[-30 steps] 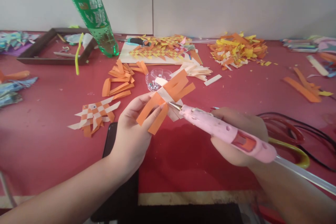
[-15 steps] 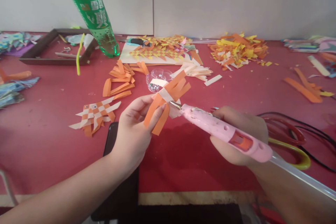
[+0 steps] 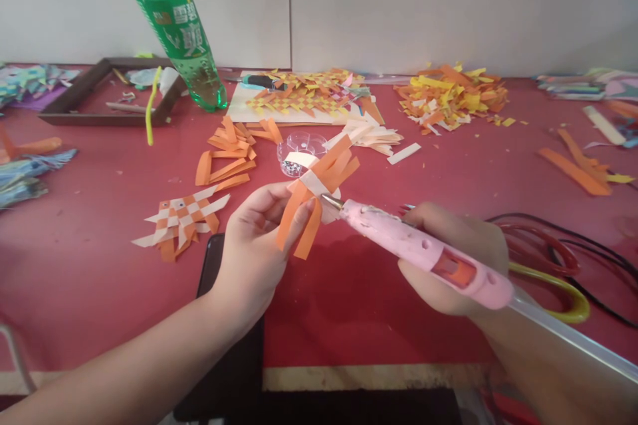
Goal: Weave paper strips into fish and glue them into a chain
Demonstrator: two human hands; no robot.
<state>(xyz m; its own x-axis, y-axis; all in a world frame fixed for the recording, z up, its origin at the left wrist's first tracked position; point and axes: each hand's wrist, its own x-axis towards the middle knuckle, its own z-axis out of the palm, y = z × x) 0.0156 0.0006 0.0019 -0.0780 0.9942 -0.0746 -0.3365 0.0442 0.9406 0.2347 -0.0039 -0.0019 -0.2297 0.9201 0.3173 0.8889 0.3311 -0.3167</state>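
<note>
The left hand [image 3: 256, 246] pinches paper strips [image 3: 313, 182] at its 1 o'clock; the right hand [image 3: 471, 232] grips a glue gun [image 3: 383, 229], long axis 10-to-4 o'clock, its nozzle [image 3: 333, 200] at the strips' 4 o'clock side. Whether they touch is unclear; some left fingertips hide behind the paper, and the glue stick's [image 3: 563, 330] end is cut off

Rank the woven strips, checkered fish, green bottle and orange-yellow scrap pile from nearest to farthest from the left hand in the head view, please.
1. Woven strips: in the left hand.
2. Checkered fish: beside it, left.
3. Green bottle: farther back, left.
4. Orange-yellow scrap pile: back, right.
</note>
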